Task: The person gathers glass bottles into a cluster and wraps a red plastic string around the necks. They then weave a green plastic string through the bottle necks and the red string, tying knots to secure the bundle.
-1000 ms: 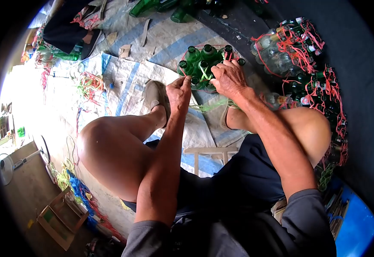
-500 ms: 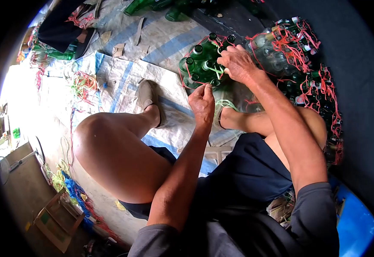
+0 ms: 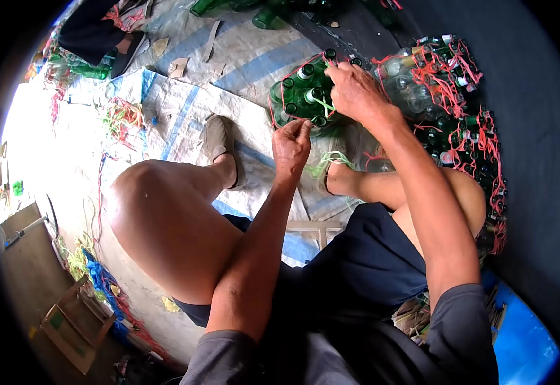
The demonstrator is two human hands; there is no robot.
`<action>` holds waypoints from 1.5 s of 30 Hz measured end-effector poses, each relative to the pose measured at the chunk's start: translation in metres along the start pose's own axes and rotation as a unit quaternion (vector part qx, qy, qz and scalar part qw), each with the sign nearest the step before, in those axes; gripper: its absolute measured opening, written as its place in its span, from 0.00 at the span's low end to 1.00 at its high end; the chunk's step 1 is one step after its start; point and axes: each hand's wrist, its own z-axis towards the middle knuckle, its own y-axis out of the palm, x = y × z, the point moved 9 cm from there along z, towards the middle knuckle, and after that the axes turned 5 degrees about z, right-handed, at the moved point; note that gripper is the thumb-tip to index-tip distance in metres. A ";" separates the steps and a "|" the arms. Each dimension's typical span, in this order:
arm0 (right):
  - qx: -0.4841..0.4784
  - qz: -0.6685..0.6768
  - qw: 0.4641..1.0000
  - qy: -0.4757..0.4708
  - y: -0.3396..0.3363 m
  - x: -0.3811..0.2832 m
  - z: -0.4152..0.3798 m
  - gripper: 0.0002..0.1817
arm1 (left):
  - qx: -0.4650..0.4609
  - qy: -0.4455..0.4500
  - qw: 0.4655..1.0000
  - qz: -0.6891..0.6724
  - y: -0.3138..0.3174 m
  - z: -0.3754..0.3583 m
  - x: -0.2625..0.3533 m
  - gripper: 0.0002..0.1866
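String rings green bottles on the sheeting, near side seemingly pinched by the left hand, while the right hand, hold unclear, has moved farther out, suggesting attention to the far side.

Open sheet offers passage left of the green bottles, while tied bundles crowd the right, beyond the right hand, and two shoes narrow the near approach, twine strewn beside one.
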 end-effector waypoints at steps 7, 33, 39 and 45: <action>0.033 0.086 0.996 -0.021 0.018 -0.023 0.015 0.20 | 0.009 -0.018 1.000 0.007 -0.001 0.002 -0.005 0.11; 0.100 0.150 0.983 -0.045 -0.001 -0.011 0.008 0.11 | -0.021 -0.003 1.000 0.019 -0.010 0.032 -0.009 0.13; 0.109 0.111 0.988 -0.022 0.003 -0.043 -0.018 0.07 | -0.021 -0.002 0.999 0.029 -0.012 0.030 -0.007 0.11; 0.118 0.077 0.990 -0.028 0.018 -0.047 -0.021 0.11 | -0.004 -0.004 0.998 0.056 -0.013 0.031 -0.007 0.11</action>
